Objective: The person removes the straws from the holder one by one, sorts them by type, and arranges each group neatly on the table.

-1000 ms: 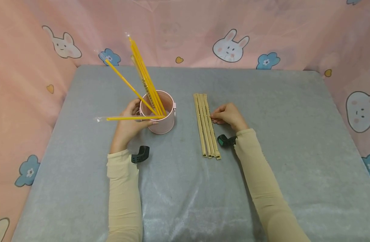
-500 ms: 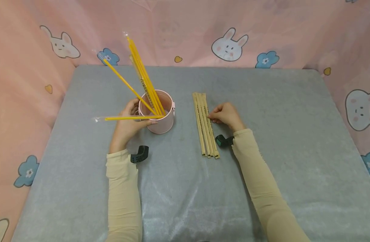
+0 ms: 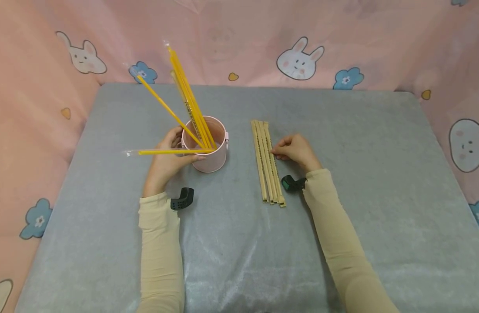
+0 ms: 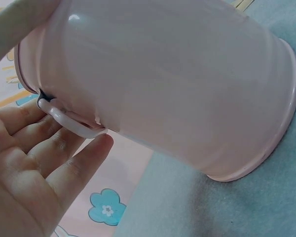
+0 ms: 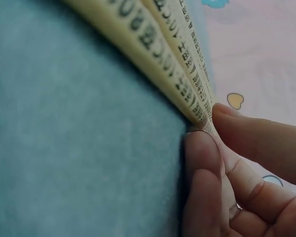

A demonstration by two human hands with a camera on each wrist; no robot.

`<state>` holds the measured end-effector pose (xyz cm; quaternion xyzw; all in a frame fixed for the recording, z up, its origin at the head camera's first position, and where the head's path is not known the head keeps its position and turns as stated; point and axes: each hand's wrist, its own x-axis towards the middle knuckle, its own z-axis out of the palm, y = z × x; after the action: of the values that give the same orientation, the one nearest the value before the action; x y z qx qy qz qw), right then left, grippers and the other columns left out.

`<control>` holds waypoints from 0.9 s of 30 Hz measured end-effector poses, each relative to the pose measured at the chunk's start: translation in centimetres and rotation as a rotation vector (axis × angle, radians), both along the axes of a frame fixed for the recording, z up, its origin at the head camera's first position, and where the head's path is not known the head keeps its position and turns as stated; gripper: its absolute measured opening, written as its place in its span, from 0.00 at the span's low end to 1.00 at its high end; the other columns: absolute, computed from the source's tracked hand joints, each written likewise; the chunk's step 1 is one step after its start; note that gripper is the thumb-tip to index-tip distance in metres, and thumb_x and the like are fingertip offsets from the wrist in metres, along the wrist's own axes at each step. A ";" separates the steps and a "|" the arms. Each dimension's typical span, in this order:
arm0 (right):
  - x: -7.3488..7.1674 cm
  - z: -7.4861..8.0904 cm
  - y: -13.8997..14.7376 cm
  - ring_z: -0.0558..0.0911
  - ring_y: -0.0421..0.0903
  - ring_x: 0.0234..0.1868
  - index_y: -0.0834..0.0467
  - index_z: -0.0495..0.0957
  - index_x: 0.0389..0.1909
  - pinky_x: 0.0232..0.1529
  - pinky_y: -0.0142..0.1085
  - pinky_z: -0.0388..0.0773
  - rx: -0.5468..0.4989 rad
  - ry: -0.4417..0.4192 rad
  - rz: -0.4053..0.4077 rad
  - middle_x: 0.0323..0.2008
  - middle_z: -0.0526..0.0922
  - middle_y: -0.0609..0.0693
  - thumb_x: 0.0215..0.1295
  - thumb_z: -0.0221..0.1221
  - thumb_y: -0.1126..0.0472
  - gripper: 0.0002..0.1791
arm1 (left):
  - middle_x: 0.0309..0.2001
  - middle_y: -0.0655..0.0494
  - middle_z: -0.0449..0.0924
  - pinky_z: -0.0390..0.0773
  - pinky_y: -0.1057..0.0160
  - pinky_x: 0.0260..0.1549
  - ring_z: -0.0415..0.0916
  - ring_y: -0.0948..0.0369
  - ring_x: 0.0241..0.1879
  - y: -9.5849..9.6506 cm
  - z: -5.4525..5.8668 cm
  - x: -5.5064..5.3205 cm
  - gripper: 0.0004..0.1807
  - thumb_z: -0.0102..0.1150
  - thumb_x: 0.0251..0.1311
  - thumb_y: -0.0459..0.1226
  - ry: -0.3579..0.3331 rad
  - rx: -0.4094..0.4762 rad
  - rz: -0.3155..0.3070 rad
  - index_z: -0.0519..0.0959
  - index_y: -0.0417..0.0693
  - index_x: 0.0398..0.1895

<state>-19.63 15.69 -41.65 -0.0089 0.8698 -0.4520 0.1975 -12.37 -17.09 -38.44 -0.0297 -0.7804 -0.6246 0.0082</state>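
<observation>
My left hand (image 3: pixel 166 161) holds a pink metal bucket (image 3: pixel 212 164) round its side, thumb at the front near the rim and fingers behind. In the left wrist view the fingers lie by the bucket's small side handle (image 4: pixel 71 122). Several yellow straws (image 3: pixel 188 93) in clear wrappers stand leaning in the bucket; one yellow straw (image 3: pixel 161 152) lies nearly level across its rim. Right of the bucket, several paper-wrapped straws (image 3: pixel 266 163) lie side by side on the table. My right hand (image 3: pixel 296 150) pinches the rightmost paper-wrapped straw (image 5: pixel 163 81) at its edge between thumb and fingertips.
A grey cloth covers the table (image 3: pixel 231 243). Pink curtains (image 3: pixel 239 39) printed with rabbits and flowers rise behind and at both sides. Dark wrist cameras (image 3: pixel 182 199) jut out from both sleeves, the right one close to the paper-wrapped straws.
The right hand moved slightly left against the rightmost paper-wrapped straw, then stayed there. The left hand and the bucket stay in place; the head view shifts a little.
</observation>
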 end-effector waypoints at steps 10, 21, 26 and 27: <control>0.0 0.0 0.3 0.80 0.40 0.24 0.73 0.79 0.39 0.29 0.30 0.80 -0.100 -0.014 -0.022 0.25 0.83 0.50 0.60 0.63 0.65 0.13 | 0.57 0.43 0.72 0.72 0.62 0.53 0.70 0.51 0.56 0.0 -0.1 -0.1 0.41 0.73 0.40 0.24 0.000 -0.003 -0.004 0.65 0.34 0.61; 0.3 0.6 0.0 0.82 0.40 0.28 0.76 0.77 0.41 0.33 0.31 0.81 -0.234 0.028 -0.046 0.29 0.83 0.51 0.61 0.60 0.69 0.13 | 0.56 0.43 0.73 0.72 0.62 0.52 0.70 0.50 0.56 0.0 0.1 0.0 0.40 0.74 0.40 0.25 -0.002 0.011 -0.005 0.66 0.35 0.60; 0.5 1.3 -0.5 0.83 0.41 0.30 0.76 0.76 0.42 0.37 0.34 0.82 -0.252 0.061 -0.036 0.34 0.83 0.60 0.61 0.60 0.69 0.13 | 0.56 0.44 0.72 0.71 0.60 0.54 0.70 0.52 0.56 0.0 0.2 0.1 0.40 0.74 0.40 0.27 -0.008 0.009 -0.005 0.66 0.36 0.61; 0.6 1.4 -0.6 0.83 0.42 0.30 0.76 0.76 0.42 0.38 0.35 0.82 -0.249 0.066 -0.034 0.35 0.83 0.61 0.62 0.60 0.69 0.13 | 0.56 0.44 0.73 0.71 0.60 0.54 0.70 0.53 0.56 0.0 0.2 0.1 0.40 0.74 0.40 0.27 -0.009 0.007 -0.005 0.66 0.36 0.61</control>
<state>-19.04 15.13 -40.23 -0.0338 0.8129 -0.5594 0.1584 -12.30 -17.04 -38.27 -0.0288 -0.7782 -0.6274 0.0034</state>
